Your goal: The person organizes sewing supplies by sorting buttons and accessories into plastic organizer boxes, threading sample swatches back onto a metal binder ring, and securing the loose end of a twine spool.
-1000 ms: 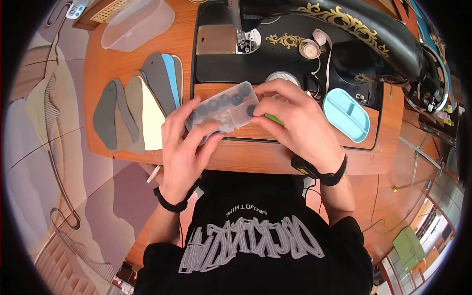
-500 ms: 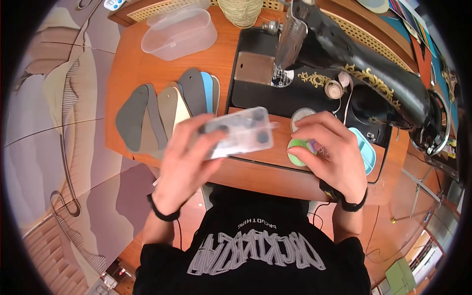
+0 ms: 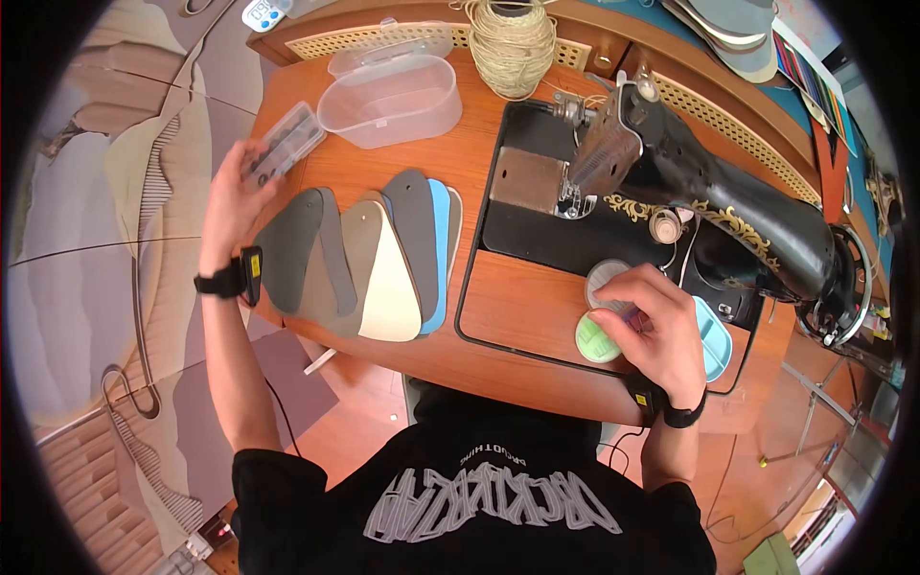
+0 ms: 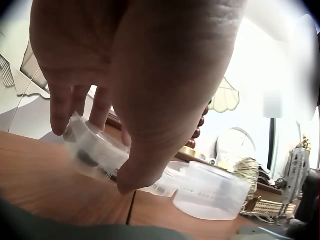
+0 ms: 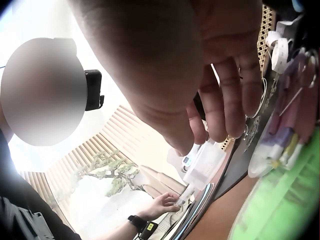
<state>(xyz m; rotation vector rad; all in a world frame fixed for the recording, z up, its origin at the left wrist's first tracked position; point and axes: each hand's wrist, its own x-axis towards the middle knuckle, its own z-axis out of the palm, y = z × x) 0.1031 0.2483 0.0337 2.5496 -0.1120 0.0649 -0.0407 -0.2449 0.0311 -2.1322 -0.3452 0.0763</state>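
Left hand point(image 3: 235, 201), at far left, with a dark strap at the wrist: thumb and fingers clamped on opposite sides of a clear plastic case point(image 3: 295, 144). Case: oblong, with small dark contents, slanted, at the left edge of the wooden table point(image 3: 479, 144), its far end just beside a translucent tub; whether its underside touches the wood cannot be told, the left wrist view being blurred there. Fan of flat pieces point(image 3: 391, 292), rounded, in greys, brown, cream and blue, overlapping on the table, near the left hand. Translucent tub point(image 3: 388, 105), oval, its hinged lid raised behind it. Ball of twine point(image 3: 513, 53), straw-coloured, at the rear. Round green item point(image 3: 596, 340) and clear round container point(image 3: 604, 275), close together, toward the front. Right hand point(image 3: 661, 331), well apart from the left, above and beside these two: fingers loosely bent, thumb held away from the index finger; contact with the objects below cannot be told. Rolled measuring tape point(image 3: 665, 226), pale, on the bed of the sewing machine point(image 3: 733, 196), black with gold scrollwork. Light-blue divided tray point(image 3: 716, 355), partly behind the right hand.
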